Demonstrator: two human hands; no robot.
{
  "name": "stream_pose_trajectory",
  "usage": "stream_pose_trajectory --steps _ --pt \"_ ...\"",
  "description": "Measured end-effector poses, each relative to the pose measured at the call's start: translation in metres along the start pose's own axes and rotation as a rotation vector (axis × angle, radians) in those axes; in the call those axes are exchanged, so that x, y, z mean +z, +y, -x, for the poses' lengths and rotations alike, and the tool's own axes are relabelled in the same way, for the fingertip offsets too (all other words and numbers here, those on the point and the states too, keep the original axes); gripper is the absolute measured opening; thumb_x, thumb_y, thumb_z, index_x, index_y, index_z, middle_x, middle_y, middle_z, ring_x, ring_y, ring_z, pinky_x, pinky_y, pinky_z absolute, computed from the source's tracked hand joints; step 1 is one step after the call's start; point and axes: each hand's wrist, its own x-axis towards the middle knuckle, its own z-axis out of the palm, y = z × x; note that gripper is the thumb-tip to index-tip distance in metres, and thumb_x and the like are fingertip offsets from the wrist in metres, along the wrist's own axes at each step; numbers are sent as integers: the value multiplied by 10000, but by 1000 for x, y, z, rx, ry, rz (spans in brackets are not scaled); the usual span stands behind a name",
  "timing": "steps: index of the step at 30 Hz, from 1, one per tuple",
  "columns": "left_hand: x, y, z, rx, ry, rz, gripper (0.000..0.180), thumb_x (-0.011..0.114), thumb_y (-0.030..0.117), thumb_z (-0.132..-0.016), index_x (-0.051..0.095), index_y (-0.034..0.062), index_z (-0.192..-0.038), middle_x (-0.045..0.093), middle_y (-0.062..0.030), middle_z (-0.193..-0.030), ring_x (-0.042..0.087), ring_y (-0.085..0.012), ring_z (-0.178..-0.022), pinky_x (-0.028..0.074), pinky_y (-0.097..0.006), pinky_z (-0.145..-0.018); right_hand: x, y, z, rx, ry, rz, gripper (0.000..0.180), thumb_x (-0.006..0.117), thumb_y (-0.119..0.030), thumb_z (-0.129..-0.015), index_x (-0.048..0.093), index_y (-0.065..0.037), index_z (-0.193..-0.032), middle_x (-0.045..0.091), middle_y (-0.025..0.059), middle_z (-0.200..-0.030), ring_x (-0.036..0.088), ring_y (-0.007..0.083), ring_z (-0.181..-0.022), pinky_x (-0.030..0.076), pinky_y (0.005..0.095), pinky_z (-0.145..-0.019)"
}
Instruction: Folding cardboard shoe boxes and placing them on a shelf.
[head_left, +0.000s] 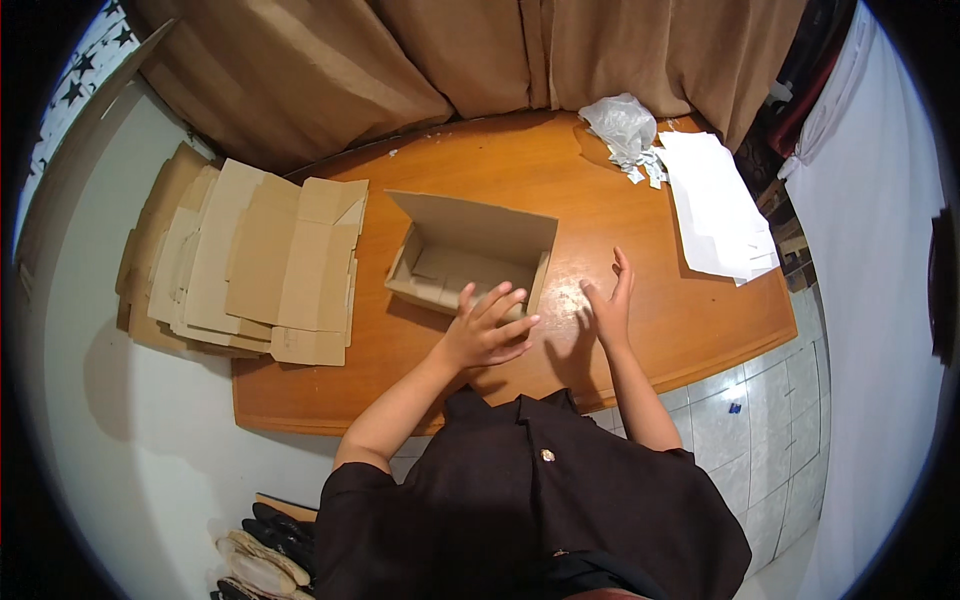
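An open cardboard box (470,262) stands on the wooden table in front of me, its lid flap (480,217) raised along the far side. My left hand (487,328) is over the box's near edge with fingers spread, hiding part of the front wall; whether it touches the cardboard I cannot tell. To the right of the box, my right hand (612,300) is held up above the table, thumb and fingers apart, holding nothing.
Flattened cardboard boxes (265,260) are stacked at the table's left side. A clear plastic bag (622,125) with small paper pieces (652,168) lies at the far right, beside white paper sheets (715,205). Brown curtains (480,60) hang behind the table (680,330). Shoes (265,560) sit at lower left.
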Motion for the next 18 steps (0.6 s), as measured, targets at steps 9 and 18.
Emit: stream_pose_trajectory --steps 9,18 --pt "-8 -20 75 -336 -112 -136 514 707 366 -676 530 126 -1094 475 -96 -1149 422 -252 -1126 182 -443 -978 29 26 18 68 -228 96 642 731 -229 -718 439 -134 -1281 332 161 -1310 354 339 -1202 385 489 -948" --pt "0 -17 87 -398 -124 -157 342 692 257 -754 594 148 -1063 521 -34 -999 508 -199 -977 202 -449 -941 50 18 -43 -229 -193 352 203 511 -258 -895 621 -101 -962 632 56 -854 581 238 -917 162 556 -1030"
